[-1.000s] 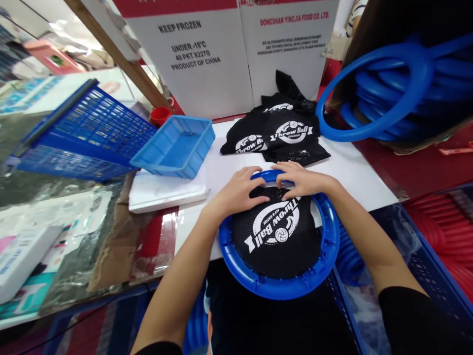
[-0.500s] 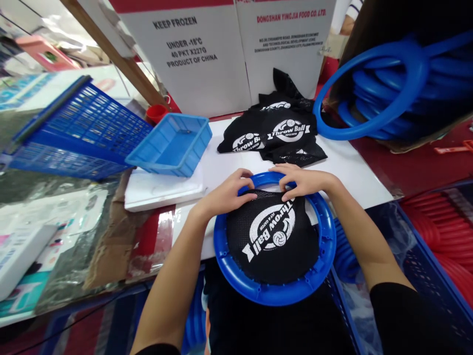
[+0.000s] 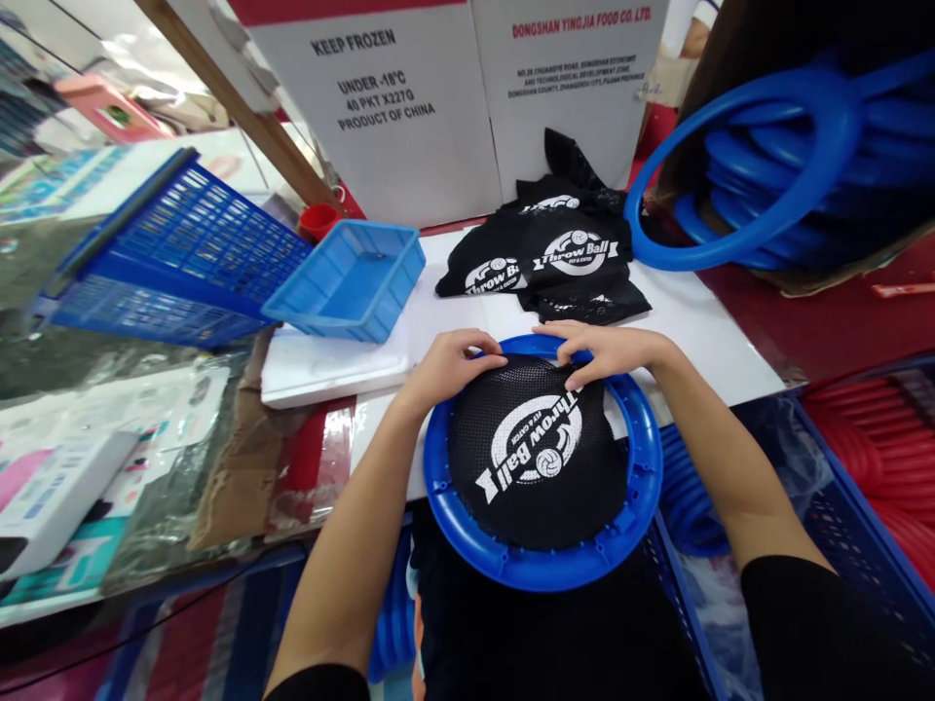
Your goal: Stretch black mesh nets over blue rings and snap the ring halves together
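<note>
A blue plastic ring [image 3: 504,565] lies at the front edge of the white work surface, overhanging toward my body. Inside it, a black mesh net [image 3: 467,419] printed "Throw Ball" covers most of the opening. At the ring's far left, my left hand [image 3: 460,368] pinches the net's upper edge between thumb and fingers. My right hand [image 3: 610,352] has its fingers bent over the far right of the ring and grips the net's edge there. A gap shows between net and ring on the right side. Behind the ring is a pile of black printed nets [image 3: 570,248].
A light blue tray [image 3: 351,282] and a blue basket [image 3: 168,253] stand to the left. At the right, blue rings [image 3: 737,234] spill from a carton. Red rings [image 3: 869,438] fill a crate lower right. A white carton [image 3: 394,166] stands behind.
The net's upper edge has moved away from me, up to the ring's far left side, drawn by my left hand. My right hand stays at the far right of the ring.
</note>
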Action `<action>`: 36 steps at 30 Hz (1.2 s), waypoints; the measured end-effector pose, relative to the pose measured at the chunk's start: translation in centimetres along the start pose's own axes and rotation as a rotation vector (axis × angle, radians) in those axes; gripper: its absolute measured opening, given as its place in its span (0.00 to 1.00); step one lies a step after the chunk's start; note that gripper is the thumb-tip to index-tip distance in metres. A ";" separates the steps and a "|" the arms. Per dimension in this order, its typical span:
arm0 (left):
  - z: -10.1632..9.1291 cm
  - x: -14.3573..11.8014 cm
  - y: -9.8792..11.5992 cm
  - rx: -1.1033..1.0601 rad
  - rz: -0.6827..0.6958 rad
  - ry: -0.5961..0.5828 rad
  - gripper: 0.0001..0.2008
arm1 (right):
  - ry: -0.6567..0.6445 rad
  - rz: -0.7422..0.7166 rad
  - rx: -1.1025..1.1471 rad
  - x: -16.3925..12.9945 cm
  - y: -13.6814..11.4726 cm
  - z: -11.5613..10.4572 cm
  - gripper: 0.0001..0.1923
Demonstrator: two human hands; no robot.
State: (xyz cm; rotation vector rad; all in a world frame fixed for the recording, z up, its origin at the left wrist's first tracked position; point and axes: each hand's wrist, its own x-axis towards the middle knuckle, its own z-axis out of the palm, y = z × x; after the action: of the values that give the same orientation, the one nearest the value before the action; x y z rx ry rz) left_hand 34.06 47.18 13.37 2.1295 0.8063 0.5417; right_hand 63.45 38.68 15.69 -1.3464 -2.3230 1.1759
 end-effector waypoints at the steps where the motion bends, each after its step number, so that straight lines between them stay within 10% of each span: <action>1: 0.1 0.0 -0.1 -0.024 -0.014 0.005 0.11 | 0.015 -0.001 0.010 -0.1 -0.1 -0.1 0.16; 36: 1.0 0.7 -0.4 -0.220 -0.167 0.038 0.09 | 0.123 0.006 0.236 -0.9 1.8 -1.9 0.17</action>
State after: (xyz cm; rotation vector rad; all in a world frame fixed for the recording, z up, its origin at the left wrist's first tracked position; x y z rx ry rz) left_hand 35.03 47.34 12.47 1.8378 0.8940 0.5572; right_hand 66.15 39.44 15.79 -1.3024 -2.0251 1.2837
